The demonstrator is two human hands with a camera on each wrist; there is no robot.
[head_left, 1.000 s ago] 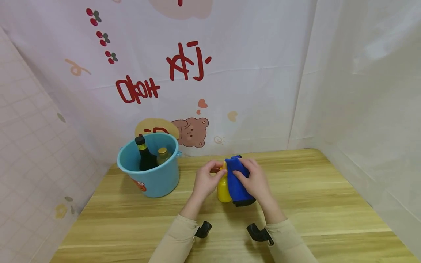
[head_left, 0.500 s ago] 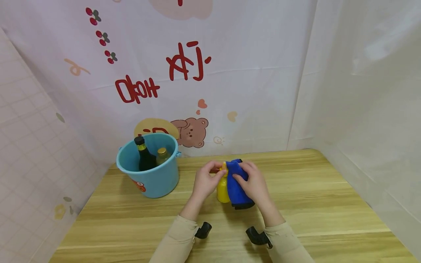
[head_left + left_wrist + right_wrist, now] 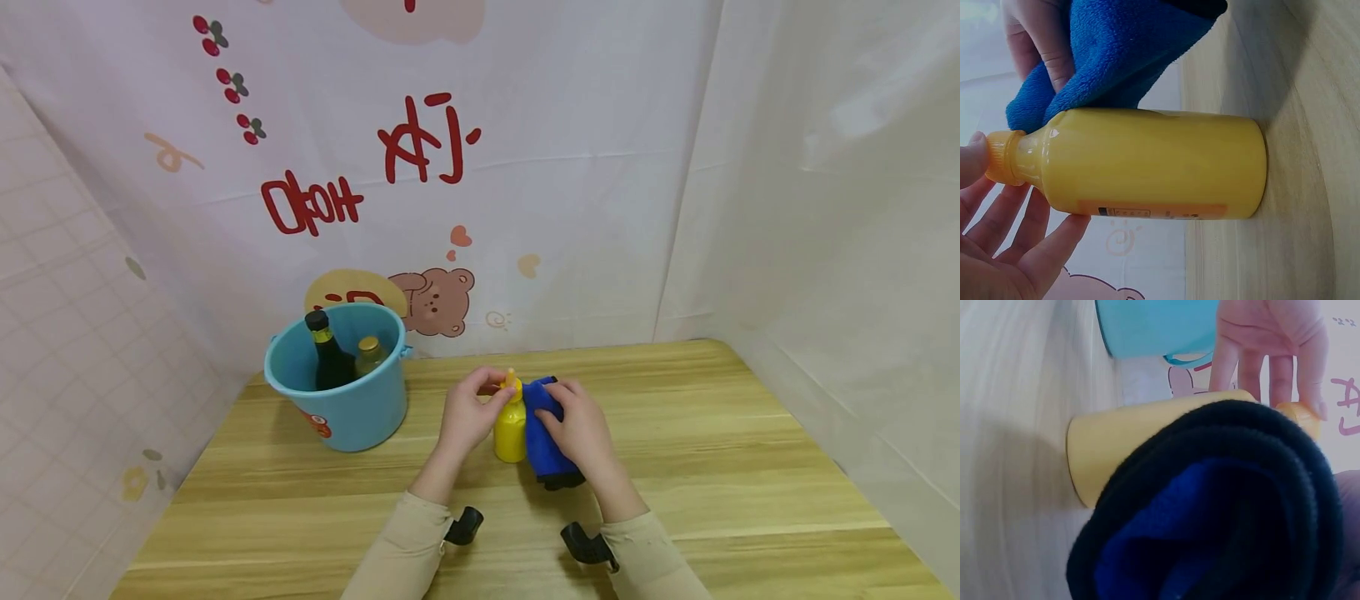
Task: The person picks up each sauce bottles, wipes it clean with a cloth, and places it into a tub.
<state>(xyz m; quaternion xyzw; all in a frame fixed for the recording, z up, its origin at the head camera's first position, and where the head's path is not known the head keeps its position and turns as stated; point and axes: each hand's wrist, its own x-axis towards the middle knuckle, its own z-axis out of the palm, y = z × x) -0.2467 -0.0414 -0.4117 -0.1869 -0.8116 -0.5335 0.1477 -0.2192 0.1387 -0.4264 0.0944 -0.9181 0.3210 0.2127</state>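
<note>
A yellow bottle with an orange-yellow screw cap stands upright on the wooden table. My left hand pinches it at the cap, thumb on one side and fingers on the other, as the left wrist view shows. In my right hand is a folded blue cloth with a dark edge, which lies against the right side of the bottle. The cloth fills much of the right wrist view and hides part of the bottle there. Some of my right fingers are hidden behind the cloth.
To the left stands a light blue bucket holding a dark green bottle and a gold-capped clear bottle. A printed curtain hangs behind the table, with more sheeting at both sides.
My right hand and the cloth have slid down along the bottle and slightly right, so more of the bottle's upper part shows. My left hand has kept its place at the cap.
</note>
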